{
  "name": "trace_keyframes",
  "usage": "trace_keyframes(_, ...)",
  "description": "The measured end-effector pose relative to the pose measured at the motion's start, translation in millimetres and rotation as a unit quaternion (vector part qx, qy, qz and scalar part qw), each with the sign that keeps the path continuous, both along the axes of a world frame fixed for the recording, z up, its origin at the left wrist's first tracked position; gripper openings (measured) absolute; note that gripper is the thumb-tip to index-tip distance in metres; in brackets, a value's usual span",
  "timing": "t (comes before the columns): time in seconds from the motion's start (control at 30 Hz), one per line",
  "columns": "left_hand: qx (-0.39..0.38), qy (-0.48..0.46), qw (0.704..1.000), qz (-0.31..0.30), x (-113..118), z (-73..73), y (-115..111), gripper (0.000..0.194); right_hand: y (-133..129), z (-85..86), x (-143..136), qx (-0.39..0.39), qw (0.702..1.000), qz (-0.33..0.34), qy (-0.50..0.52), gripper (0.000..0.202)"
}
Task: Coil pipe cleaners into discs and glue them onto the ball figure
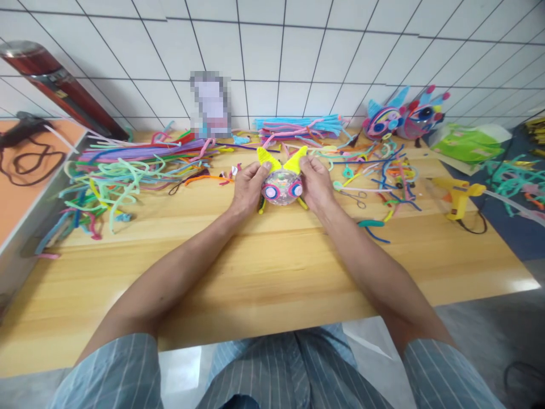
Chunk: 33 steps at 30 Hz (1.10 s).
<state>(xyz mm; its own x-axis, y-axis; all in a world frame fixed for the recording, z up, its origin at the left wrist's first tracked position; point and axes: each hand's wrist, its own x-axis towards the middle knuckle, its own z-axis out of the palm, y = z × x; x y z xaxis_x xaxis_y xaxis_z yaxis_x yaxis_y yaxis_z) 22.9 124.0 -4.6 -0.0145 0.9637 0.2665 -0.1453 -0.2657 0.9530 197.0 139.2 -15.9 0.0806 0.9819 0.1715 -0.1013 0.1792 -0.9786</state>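
Observation:
A clear round craft figure (pixel 283 196) sits between my hands over the middle of the table. It has two pointed yellow ears and round pink, blue and white eyes. My left hand (pixel 249 186) pinches the ear on the left between thumb and fingers. The ear on the right is gripped the same way by my right hand (pixel 315 180). Short yellow and dark pipe-cleaner pieces stick out below the figure on both sides. Just right of my right hand lie small scissors (pixel 355 198).
Pipe cleaners (pixel 123 176) lie heaped at the left, with a bundle (pixel 300 126) by the wall. Two finished-looking figures (pixel 385 120) stand at the back right. A yellow glue gun (pixel 460 199) rests near the right edge. A red thermos (pixel 63 85) stands at the far left.

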Motion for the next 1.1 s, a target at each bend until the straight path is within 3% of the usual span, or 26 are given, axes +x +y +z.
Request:
trace_keyframes(0.47,-0.046,-0.108,0.992,-0.039,10.5,-13.8,11.2,0.046,2.8,-0.4,-3.7,-0.013,1.000,0.003,-0.004,0.081)
trace_keyframes(0.73,-0.058,-0.101,0.993,-0.035,11.8,-18.8,15.2,0.049,2.0,3.2,-8.3,-0.016,0.999,-0.007,0.034,0.083)
trace_keyframes(0.93,-0.040,-0.090,0.995,-0.026,6.6,-21.4,18.2,0.054,-2.2,20.7,15.9,-0.034,0.999,0.006,-0.016,0.090)
trace_keyframes(1.1,-0.030,-0.086,0.995,-0.032,6.0,-20.0,16.0,0.053,-27.2,31.9,43.2,-0.029,0.995,0.040,-0.084,0.085)
